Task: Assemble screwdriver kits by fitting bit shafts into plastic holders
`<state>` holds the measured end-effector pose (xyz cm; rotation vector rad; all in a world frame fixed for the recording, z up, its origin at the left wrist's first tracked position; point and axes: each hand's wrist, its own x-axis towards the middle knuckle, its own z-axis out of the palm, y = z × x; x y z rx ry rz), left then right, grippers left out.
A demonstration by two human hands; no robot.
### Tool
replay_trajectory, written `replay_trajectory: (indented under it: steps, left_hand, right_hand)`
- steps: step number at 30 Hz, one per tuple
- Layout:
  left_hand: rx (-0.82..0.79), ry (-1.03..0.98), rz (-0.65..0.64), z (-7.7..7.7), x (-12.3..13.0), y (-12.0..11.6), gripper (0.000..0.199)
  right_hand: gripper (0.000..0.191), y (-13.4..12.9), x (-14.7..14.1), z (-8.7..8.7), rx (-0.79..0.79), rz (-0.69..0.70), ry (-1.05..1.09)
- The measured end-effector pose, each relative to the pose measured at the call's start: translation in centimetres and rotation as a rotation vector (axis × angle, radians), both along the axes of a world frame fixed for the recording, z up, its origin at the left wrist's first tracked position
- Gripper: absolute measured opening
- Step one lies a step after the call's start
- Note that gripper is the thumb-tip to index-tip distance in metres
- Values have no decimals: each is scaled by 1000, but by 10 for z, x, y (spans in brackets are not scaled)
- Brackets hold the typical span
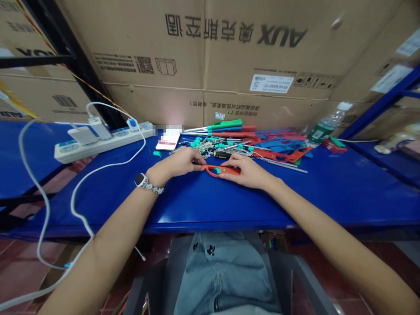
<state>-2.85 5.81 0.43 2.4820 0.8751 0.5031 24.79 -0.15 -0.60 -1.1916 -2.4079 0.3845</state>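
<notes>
Currently, I have the orange handle (214,171), with its open loop and teal trigger, in both hands over the blue table (203,201), close to the middle of my view. My left hand (189,162) is closed to a pinch, thumb and fingertips on the narrow end at 9 o'clock. My right hand (246,172) is curled, thumb and fingers gripping the wider body at 3 o'clock. Relative to the handle: screwdriver (223,155), yellow and black, just beyond at 12; mixed pile of coloured handles and metal rods (229,134) at 1; clear bottle (321,131), green label, at 2; phone (169,142) at 10; white power strip (113,143) between 9 and 10.
</notes>
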Motion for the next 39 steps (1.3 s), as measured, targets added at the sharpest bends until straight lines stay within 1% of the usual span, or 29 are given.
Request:
replay_trajectory:
  steps: [7,11,13,15,18,22,26,28,29,31,33,35,37,38,39]
  left_hand:
    - [33,76,-3,-2,2,9,13]
    - [27,49,-30,-3,2,11,12]
    - [36,53,-34,-4,2,13,12]
    - [43,64,-37,-4,1,14,11]
    - [46,68,-30,-4,1,15,9]
    - [54,92,-33,1,0,10,17]
    - [47,106,-12,7,-1,1,17]
    - [95,91,-1,10,0,-2,15]
    - [145,71,11,12,0,-3,15]
    - [283,-7,64,16,0,-7,18]
    - [432,-129,164,22,1,-12,28]
    - [564,-310,336,27,5,-18,38]
    - [678,-585,593,28,12,-24,35]
    - [681,-726,699,26,17,-26,34]
    - [605,-816,731,23,22,-27,37]
  right_hand:
    - [29,3,-1,-1,-44,11,49]
    - [24,5,-2,-1,-71,4,53]
    - [26,6,-2,0,-103,5,74]
    - [30,6,-3,3,-162,10,79]
    - [36,8,-7,11,-269,22,31]
    - [40,8,-14,24,-407,19,-46]
    - [42,0,-19,32,-436,30,-117]
    - [40,-4,-19,31,-451,25,-86]
    - [38,-6,-18,30,-469,22,-41]
    - [37,-8,-17,25,-497,19,108]
    - [39,-8,-16,18,-478,14,275]
    - [41,-6,-16,12,-429,1,403]
    - [44,-3,-18,6,-396,-16,495]
    - [45,-2,-20,4,-392,-23,534]
    - [47,-2,-22,3,-393,-28,569]
